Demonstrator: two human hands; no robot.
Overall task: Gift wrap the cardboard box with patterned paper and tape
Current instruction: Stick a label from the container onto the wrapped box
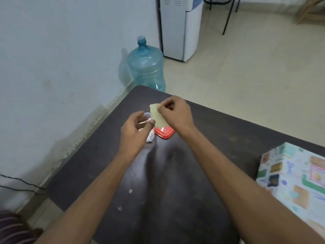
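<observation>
Your right hand [175, 113] grip pinches 1 pale yellowish tape strip [159, 117]; your left hand [135, 129] grip pinches its lower end. The pattern-wrapped cardboard box [295, 180] sits on the dark bench [175, 182], far right.

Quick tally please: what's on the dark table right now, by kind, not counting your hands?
Box wrapped in patterned paper: 1
Red plastic lid: 1
White tape dispenser, partly hidden behind the left hand: 1
Strip of tan tape, held above the table: 1
Total: 4
</observation>
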